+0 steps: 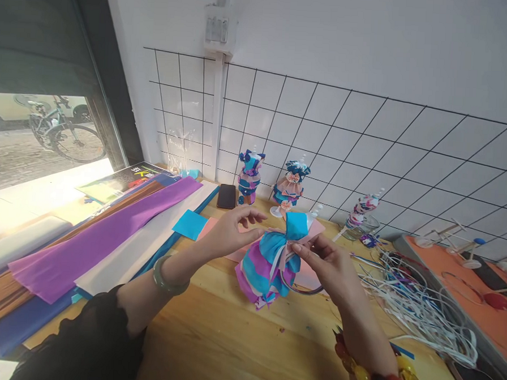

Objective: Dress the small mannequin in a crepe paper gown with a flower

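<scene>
Beside the loose left grip (pixel 235 227) leans a mannequin (pixel 261 267) — right grip (pixel 328 263) pinching its waist.

I'm seeing a white wall (pixel 350 42) w/ a black wire grid (pixel 318 83), wood counter (pixel 229 336) sitting below, daylight coming thru the L-side opening (pixel 9 149).
</scene>
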`<state>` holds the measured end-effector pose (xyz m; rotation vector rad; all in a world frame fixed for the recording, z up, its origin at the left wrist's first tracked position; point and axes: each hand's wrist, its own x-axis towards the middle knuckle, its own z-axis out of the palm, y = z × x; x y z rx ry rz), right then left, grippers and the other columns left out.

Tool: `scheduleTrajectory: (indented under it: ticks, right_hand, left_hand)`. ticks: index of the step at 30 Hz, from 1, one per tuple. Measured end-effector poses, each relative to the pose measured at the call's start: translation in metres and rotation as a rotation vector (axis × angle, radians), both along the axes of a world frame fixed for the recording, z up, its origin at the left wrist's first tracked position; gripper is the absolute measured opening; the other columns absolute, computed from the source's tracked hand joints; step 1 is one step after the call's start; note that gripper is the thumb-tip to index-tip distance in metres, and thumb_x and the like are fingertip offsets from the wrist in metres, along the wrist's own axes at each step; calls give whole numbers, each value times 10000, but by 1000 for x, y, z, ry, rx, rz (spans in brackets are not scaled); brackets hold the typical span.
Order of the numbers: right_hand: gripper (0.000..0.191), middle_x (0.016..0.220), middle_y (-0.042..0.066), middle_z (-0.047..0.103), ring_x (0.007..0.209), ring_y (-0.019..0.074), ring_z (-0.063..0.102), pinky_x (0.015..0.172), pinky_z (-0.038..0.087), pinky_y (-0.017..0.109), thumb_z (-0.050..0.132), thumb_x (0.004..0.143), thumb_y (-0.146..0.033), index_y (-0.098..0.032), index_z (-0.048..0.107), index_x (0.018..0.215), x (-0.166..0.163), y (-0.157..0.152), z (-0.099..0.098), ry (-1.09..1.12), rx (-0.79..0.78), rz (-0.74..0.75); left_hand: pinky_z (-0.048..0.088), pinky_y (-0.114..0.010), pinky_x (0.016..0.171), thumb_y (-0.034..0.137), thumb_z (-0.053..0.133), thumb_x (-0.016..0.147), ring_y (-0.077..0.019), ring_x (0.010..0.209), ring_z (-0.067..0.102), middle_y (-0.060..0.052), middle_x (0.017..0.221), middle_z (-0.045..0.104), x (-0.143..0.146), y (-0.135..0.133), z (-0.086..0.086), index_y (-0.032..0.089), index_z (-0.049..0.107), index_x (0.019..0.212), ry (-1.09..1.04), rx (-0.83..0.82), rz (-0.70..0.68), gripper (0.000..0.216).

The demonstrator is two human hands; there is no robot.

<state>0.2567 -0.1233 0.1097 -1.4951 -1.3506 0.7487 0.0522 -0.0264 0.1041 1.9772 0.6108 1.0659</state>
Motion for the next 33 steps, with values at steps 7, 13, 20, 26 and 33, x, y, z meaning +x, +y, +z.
scheduleTrajectory:
  ticks: [7, 13, 20, 26, 33]
  right_hand:
    - [294, 646, 9, 578, 610, 143, 514, 517, 377, 252, 651, 745, -450, -188, 541, 668, -15, -5, 1, -79, 46, 12]
    - [308, 633, -5, 548, 600, 134, 501, 506, 366, 238, 646, 753, -429, -198, 475, 640, -29, -8, 3, -67, 75, -24]
    - [284, 622, -29, 458, 577, 117, 445, 491, 349, 234, 623, 771, -420, -194, 485, 668, -33, -10, -2, -92, 94, -38]
    - [277, 667, 0, 518, 616, 138, 476, 506, 360, 246, 604, 784, -445, -191, 517, 715, -34, -11, 0, -120, 53, -27]
    - [297, 604, -25, 450, 567, 121, 407, 475, 322, 234, 580, 800, -447, -200, 489, 661, -37, -13, 6, -197, 70, -21]
  left_hand:
    - [361, -361, 1023, 347, 675, 729, -216, 1194, 474, -60, 1248, 562, 1, -20, 9, 222, 565, 1164, 86, 206, -147, 466]
    - [409, -350, 962, 381, 729, 660, -235, 1112, 523, -66, 1155, 599, 7, -27, 9, 217, 570, 1147, 99, 98, -177, 538]
    - [444, -297, 904, 370, 639, 761, -196, 1026, 571, -48, 1068, 635, 12, -28, 2, 181, 601, 1062, -27, -51, -175, 358]
    - [446, -298, 898, 360, 592, 803, -193, 1009, 581, -45, 1048, 653, 13, -25, -1, 176, 615, 1047, -60, -118, -213, 306]
    - [446, -291, 875, 354, 551, 827, -188, 992, 578, -54, 1056, 638, 11, -22, 1, 179, 602, 1034, 6, -1, -179, 275]
